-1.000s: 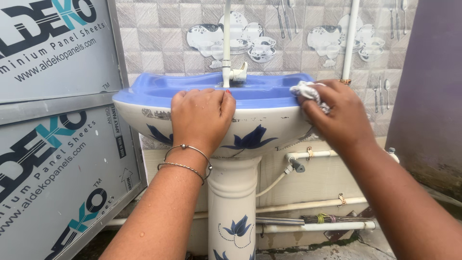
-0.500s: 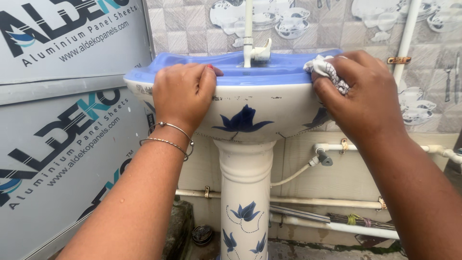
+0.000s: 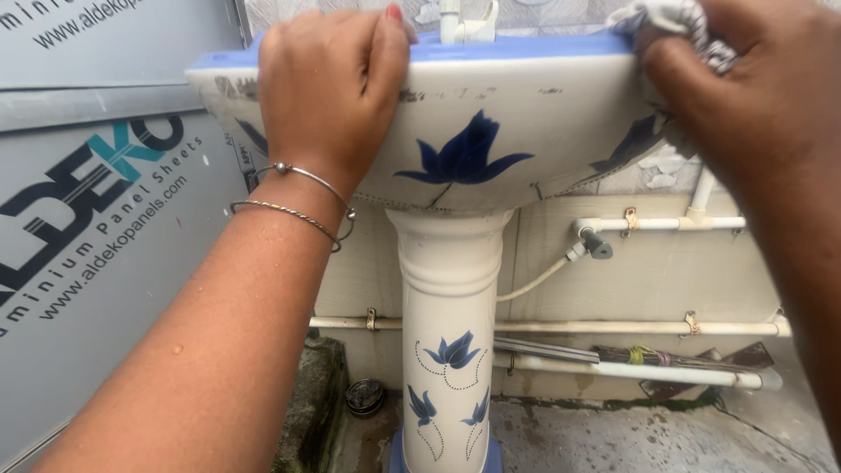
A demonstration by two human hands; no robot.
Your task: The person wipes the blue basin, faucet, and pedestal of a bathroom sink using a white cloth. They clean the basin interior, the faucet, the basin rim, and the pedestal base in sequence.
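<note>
A white wash basin point(image 3: 526, 131) with a blue rim and blue flower prints stands on a matching pedestal point(image 3: 448, 350). My left hand point(image 3: 328, 88), two thin bangles on its wrist, grips the basin's front rim at the left. My right hand point(image 3: 753, 96) presses a crumpled white cloth point(image 3: 679, 26) against the right side of the rim. A white tap point(image 3: 469, 19) shows at the top, partly cut off by the frame.
A grey metal panel point(image 3: 96, 219) with printed lettering stands close on the left. White pipes point(image 3: 613, 326) and a valve point(image 3: 596, 245) run along the wall behind the pedestal. A small dark round object point(image 3: 363, 396) lies on the wet concrete floor point(image 3: 613, 438).
My view has dropped lower and come closer to the basin, so its underside and pedestal fill the frame. Both hands stay on the rim; the right hand with the cloth has shifted slightly right.
</note>
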